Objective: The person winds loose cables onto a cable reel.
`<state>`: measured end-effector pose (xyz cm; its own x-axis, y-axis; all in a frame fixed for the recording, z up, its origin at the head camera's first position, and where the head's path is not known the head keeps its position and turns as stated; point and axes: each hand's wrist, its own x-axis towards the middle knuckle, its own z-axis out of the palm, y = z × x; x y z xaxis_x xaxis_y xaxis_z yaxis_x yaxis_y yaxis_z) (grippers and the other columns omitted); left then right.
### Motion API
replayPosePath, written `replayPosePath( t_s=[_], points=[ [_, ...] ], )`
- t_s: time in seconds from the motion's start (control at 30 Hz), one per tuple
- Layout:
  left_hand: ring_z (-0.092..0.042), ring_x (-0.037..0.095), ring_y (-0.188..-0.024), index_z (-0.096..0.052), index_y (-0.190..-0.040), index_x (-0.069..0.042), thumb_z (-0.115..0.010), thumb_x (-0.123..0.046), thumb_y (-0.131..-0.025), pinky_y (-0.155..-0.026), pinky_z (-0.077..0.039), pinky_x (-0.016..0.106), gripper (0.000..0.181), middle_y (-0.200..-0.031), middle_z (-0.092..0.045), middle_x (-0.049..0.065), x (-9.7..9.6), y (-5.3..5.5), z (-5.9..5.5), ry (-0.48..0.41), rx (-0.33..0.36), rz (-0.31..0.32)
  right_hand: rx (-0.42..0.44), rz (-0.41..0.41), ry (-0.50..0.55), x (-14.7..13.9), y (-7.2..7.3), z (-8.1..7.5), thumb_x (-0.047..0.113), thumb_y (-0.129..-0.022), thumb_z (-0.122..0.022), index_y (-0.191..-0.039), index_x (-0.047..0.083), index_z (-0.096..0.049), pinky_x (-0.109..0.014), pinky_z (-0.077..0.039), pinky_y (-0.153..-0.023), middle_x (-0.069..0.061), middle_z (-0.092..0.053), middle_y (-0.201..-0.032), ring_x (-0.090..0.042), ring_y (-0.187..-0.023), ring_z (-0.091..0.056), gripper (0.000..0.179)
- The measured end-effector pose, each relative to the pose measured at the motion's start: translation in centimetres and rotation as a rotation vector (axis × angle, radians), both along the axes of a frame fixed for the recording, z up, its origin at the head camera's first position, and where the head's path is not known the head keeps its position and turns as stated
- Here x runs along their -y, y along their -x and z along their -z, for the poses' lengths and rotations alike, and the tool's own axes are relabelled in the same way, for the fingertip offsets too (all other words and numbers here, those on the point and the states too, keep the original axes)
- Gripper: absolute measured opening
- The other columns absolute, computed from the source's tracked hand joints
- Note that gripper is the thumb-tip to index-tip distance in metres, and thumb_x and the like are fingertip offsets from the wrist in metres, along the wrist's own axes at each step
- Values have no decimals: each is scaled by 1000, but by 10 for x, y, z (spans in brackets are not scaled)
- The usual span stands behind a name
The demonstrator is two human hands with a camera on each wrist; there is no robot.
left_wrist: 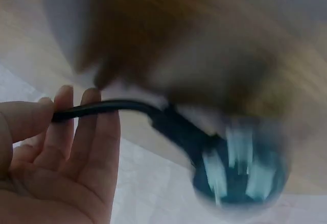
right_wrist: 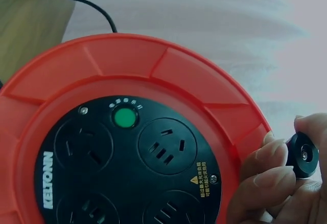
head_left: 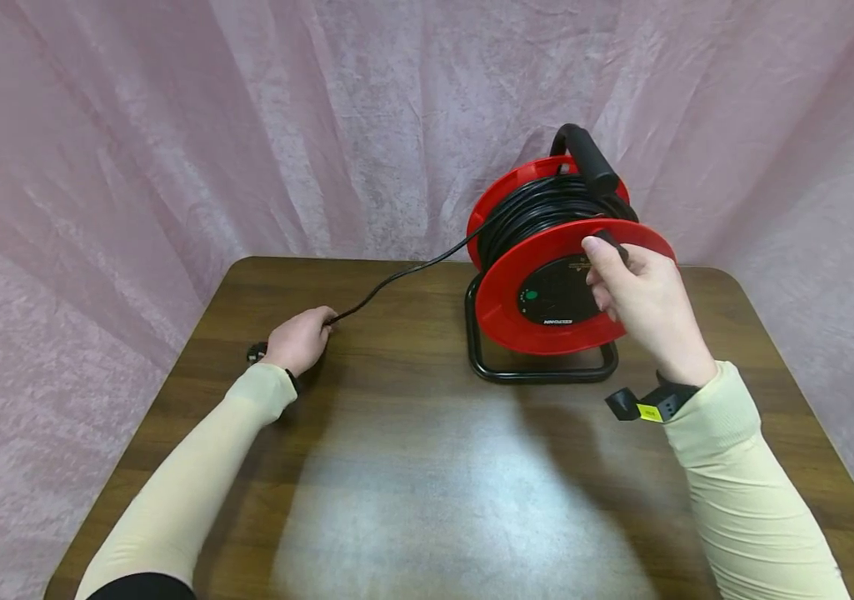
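A red extension cord reel (head_left: 501, 312) with black cable wound on its drum stands on the table's right half. My right hand (head_left: 640, 292) grips the small black crank knob (right_wrist: 302, 155) at the rim of the reel's near disc. Over the table's left part, my left hand (head_left: 299, 337) pinches the black cable (head_left: 412, 270) between thumb and fingers. From that hand the cable runs up to the drum. Its free end carries a three-pin plug (left_wrist: 240, 168), blurred in the left wrist view, hanging just past the fingers.
The reel stands on a black tubular frame (head_left: 546, 377) and has a black carrying handle (head_left: 590, 158) on top. Sockets and a green button (right_wrist: 124, 117) sit on its black face. Pink curtains (head_left: 367, 125) hang right behind the wooden table (head_left: 397, 467).
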<state>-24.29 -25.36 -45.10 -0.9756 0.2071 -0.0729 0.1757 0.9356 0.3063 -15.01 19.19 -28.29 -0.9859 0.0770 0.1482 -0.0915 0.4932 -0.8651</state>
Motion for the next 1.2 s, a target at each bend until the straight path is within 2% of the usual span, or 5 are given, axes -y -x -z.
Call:
replayPosePath(
  t_s=[0.23, 0.43, 0.63, 1.0, 1.2],
  points=[
    [-69, 35, -101, -66, -132, -9, -59, -19, -105, -74, -54, 53, 29, -120, -71, 15, 9, 3, -8, 14, 60, -33, 2, -3, 18, -4, -1, 2, 57, -100, -56, -88, 2, -61, -32, -41, -47, -9, -55, -66, -22, -56, -51, 56],
    [-68, 33, -97, -64, -134, -7, -57, -19, -106, -74, -53, 50, 31, -118, -71, 15, 14, 2, -14, -16, 100, -29, 5, 23, 14, -4, -6, 2, 58, -100, -57, -88, 2, -61, -33, -40, -48, -9, -55, -65, -21, -55, -51, 56],
    [-68, 32, -94, -65, -130, -5, -57, -18, -107, -76, -52, 51, 28, -112, -72, 14, 14, 1, -21, -33, 74, 3, 9, 70, -13, -8, -11, 3, 58, -100, -55, -88, 3, -61, -33, -40, -50, -8, -56, -65, -20, -56, -51, 57],
    [-67, 35, -103, -64, -133, -3, -56, -20, -107, -84, -52, 54, 32, -122, -69, 18, 7, 0, -28, -57, 17, 35, 12, 102, 1, -19, -17, 11, 56, -103, -50, -91, 0, -62, -32, -41, -51, -9, -56, -64, -19, -54, -50, 59],
    [-68, 32, -95, -66, -130, -5, -56, -24, -108, -80, -51, 51, 31, -117, -71, 15, 2, -3, -31, -92, -12, 47, 36, 122, -30, -27, -20, 16, 58, -104, -46, -93, 1, -61, -32, -42, -53, -8, -57, -65, -19, -56, -51, 60]
  ],
)
